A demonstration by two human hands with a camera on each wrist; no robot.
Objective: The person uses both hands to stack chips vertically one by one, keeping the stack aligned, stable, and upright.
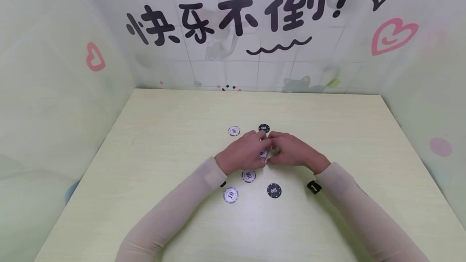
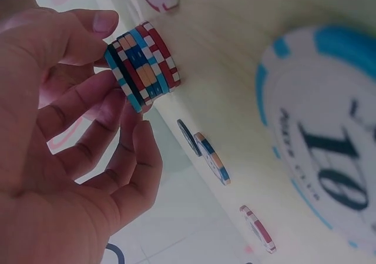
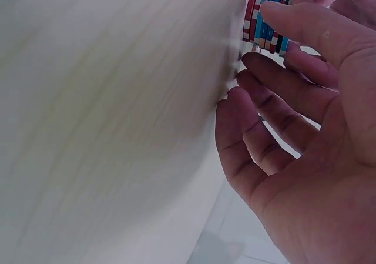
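Observation:
A short stack of poker chips with red, blue, black and orange edges stands on the table between both hands. My left hand holds it near the top, thumb and index finger at the upper chips. From the other side my right hand has its thumb against the stack and its fingers curled around behind. In the head view the hands hide most of the stack. A white 100 chip lies just below the left hand, and a black 100 chip lies just beyond the fingertips.
Loose chips lie flat around the hands: a white 100 chip behind, a white 10 chip and a black 100 chip in front. The pale wooden table is walled by printed sheets at back and sides.

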